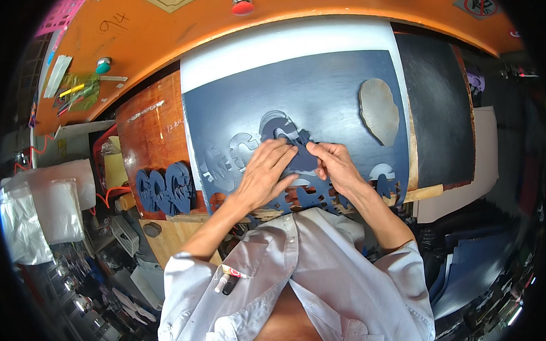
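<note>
A dark blue cut-out piece [302, 162] lies between my hands on a large dark blue sheet [312, 81]. My left hand [264, 170] rests over the piece's left side with its fingers stretched out, slightly blurred. My right hand [338, 167] pinches the piece's right edge between thumb and fingers. Just beyond my fingers is a curved dark blue shape [276, 124], partly hidden by the hands. Curved cut-out openings [244, 146] show in the sheet left of my left hand. Along its near edge the sheet is cut into ragged openings.
Stacks of dark blue curved pieces [164, 188] stand on the reddish-brown board at left. A grey, irregular flat piece [378, 111] lies on the sheet's right side. The orange machine front [193, 32], with a red button [242, 5] and a green button [103, 65], spans the far side.
</note>
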Tool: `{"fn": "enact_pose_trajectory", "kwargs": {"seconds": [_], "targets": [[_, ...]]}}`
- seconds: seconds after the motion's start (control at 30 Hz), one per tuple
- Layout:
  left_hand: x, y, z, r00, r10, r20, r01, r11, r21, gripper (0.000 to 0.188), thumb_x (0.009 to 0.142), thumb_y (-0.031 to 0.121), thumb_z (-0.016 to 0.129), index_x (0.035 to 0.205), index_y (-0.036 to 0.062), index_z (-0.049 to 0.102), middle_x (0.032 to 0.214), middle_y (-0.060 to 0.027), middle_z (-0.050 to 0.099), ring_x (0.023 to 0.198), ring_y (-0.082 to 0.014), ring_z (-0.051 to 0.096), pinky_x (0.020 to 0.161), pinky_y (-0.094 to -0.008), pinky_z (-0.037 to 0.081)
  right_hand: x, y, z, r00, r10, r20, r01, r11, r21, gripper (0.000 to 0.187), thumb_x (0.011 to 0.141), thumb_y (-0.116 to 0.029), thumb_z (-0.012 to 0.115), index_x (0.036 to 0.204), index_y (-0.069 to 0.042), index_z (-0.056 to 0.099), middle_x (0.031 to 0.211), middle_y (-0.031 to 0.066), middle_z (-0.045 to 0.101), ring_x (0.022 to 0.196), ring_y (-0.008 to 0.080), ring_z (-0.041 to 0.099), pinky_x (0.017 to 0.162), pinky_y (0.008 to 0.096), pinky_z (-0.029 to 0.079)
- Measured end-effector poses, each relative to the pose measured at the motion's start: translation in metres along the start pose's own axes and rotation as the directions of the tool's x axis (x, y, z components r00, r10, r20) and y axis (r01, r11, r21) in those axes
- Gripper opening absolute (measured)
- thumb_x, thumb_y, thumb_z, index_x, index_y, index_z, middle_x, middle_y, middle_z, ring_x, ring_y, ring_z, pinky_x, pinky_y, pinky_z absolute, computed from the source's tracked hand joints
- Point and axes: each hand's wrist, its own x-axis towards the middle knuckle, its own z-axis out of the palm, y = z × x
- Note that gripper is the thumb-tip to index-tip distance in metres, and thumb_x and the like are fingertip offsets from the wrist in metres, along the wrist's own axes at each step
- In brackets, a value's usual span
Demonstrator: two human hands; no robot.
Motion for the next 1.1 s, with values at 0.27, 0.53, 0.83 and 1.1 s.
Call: {"fn": "enact_pose_trajectory", "kwargs": {"seconds": [0.27, 0.53, 0.83, 1.1], "targets": [[0.036, -0.050, 0.003, 0.755, -0.629, -0.185, 0.276, 0.561, -0.780, 0.036, 0.111, 0.035, 0.055, 0.103, 0.0016, 0.067, 0.081, -0.0095, 0.072, 0.077, -0.0225, 0.071, 0.079, -0.0414, 0.059, -0.019, 0.017, 0.018, 0.994, -0.110, -0.006, 0.087, 0.822, -0.562, 0.045, 0.107, -0.038, 0.061, 0.095, 0.005, 0.070, 0.084, 0.0101, 0.069, 0.074, 0.0150, 0.065, 0.068, 0.0348, 0.053], [0.024, -0.102, -0.123, 0.589, -0.620, -0.518, 0.012, 0.647, -0.762, 0.020, 0.107, 0.021, 0.064, 0.108, 0.0005, 0.067, 0.094, -0.0088, 0.074, 0.085, -0.0187, 0.072, 0.084, -0.0357, 0.062, -0.015, 0.034, 0.041, 0.913, -0.364, 0.184, 0.334, 0.408, -0.850, 0.039, 0.095, -0.032, 0.074, 0.108, 0.005, 0.071, 0.107, 0.0213, 0.072, 0.094, 0.0365, 0.072, 0.083, 0.0483, 0.056], [0.006, -0.073, -0.061, 0.597, -0.797, -0.086, 0.293, 0.317, -0.902, 0.024, 0.100, 0.026, 0.071, 0.096, 0.0030, 0.067, 0.078, -0.0086, 0.070, 0.072, -0.0165, 0.068, 0.070, -0.0330, 0.057, -0.013, 0.018, 0.061, 0.913, -0.316, 0.257, 0.350, 0.283, -0.893, 0.048, 0.093, -0.028, 0.073, 0.123, 0.008, 0.062, 0.111, 0.0298, 0.066, 0.107, 0.0447, 0.066, 0.086, 0.0541, 0.056], [-0.009, -0.089, -0.086, 0.820, -0.376, -0.432, 0.184, 0.887, -0.423, 0.015, 0.091, 0.008, 0.078, 0.092, 0.0010, 0.065, 0.091, -0.0077, 0.069, 0.082, -0.0189, 0.066, 0.078, -0.0311, 0.053, -0.002, 0.007, 0.081, 0.986, -0.156, 0.063, 0.125, 0.424, -0.897, 0.067, 0.090, -0.029, 0.077, 0.137, 0.014, 0.057, 0.107, 0.0346, 0.073, 0.102, 0.0428, 0.074, 0.093, 0.0456, 0.058]]}}
